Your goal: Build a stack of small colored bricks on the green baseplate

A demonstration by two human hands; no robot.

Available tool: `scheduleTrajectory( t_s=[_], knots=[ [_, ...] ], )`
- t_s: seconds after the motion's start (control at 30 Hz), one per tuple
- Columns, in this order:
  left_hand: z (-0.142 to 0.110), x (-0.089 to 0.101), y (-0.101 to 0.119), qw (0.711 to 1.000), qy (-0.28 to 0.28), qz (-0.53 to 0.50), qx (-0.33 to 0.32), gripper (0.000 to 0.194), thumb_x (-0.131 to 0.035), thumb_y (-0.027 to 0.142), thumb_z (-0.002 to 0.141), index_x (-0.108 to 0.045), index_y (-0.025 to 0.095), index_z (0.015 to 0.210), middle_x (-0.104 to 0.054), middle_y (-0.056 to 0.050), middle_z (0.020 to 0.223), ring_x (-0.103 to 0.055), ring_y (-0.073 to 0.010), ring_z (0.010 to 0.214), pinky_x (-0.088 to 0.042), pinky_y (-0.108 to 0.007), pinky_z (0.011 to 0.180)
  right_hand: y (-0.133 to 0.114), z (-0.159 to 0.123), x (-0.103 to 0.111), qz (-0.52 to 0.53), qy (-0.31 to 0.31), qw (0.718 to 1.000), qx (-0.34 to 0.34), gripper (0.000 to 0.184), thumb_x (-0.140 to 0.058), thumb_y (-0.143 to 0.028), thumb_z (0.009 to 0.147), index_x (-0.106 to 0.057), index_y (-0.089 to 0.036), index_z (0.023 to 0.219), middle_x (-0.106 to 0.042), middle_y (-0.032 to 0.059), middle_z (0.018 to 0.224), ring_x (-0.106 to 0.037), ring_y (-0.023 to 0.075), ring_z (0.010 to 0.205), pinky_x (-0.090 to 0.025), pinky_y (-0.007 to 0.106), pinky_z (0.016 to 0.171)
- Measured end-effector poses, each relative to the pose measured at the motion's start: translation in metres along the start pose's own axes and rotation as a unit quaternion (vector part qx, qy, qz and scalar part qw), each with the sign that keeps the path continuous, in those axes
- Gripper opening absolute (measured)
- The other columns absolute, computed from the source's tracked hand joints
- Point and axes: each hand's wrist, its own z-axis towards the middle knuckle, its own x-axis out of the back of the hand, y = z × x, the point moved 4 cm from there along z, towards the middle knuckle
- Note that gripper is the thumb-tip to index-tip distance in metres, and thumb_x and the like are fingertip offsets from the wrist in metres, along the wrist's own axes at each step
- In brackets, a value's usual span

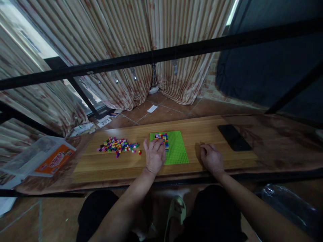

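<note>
A green studded baseplate (178,148) lies on the wooden board. Small coloured building bricks (164,136) sit in a tight patch on its upper left part. My left hand (155,156) reaches over the plate's left side. Its fingertips bend down at the patch and cover some of it; whatever is between thumb and fingers is hidden. To the right of the plate, my right hand (212,157) rests on the board with loosely curled fingers and nothing visible in them. Left of my left hand spreads a pile of loose bricks (117,145), with a red-and-yellow brick (139,152) apart from it.
A black phone (234,137) lies on the wooden board (108,168) at the right. A clear plastic box (37,156) with an orange label stands at the far left. Black metal bars (141,58) cross behind, before striped curtains. A clear plastic bag (290,206) is low right.
</note>
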Motion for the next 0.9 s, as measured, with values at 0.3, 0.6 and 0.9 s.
scheduleTrajectory(
  t_s=[0.3, 0.6, 0.9],
  knots=[
    [0.004, 0.017, 0.001, 1.0, -0.01, -0.004, 0.006, 0.021, -0.057, 0.018, 0.085, -0.069, 0.03, 0.098, -0.067, -0.005, 0.119, -0.056, -0.027, 0.111, -0.023, -0.061, 0.106, -0.001, -0.001, 0.002, -0.011, 0.01, 1.0, 0.004, 0.026, -0.043, -0.024, 0.086, -0.067, -0.016, 0.093, -0.064, 0.0096, 0.092, -0.056, 0.0188, 0.073, -0.042, 0.03, 0.069],
    [-0.051, 0.039, -0.084, 0.967, 0.083, -0.027, 0.238, 0.023, -0.049, 0.015, 0.084, -0.068, 0.018, 0.097, -0.07, -0.011, 0.102, -0.064, -0.022, 0.096, -0.048, -0.04, 0.089, 0.0, -0.002, 0.0, -0.023, 0.017, 0.999, 0.015, 0.024, -0.044, -0.024, 0.086, -0.067, -0.017, 0.091, -0.064, 0.0092, 0.091, -0.057, 0.02, 0.075, -0.043, 0.031, 0.069],
    [-0.073, 0.028, -0.133, 0.95, 0.033, 0.015, 0.31, 0.022, -0.05, 0.015, 0.08, -0.071, 0.017, 0.089, -0.069, -0.01, 0.088, -0.064, -0.0233, 0.084, -0.051, -0.036, 0.078, 0.002, -0.002, 0.0, -0.029, 0.02, 0.999, 0.028, 0.023, -0.044, -0.023, 0.088, -0.065, -0.017, 0.091, -0.064, 0.0096, 0.09, -0.058, 0.0197, 0.075, -0.042, 0.03, 0.067]
  ],
)
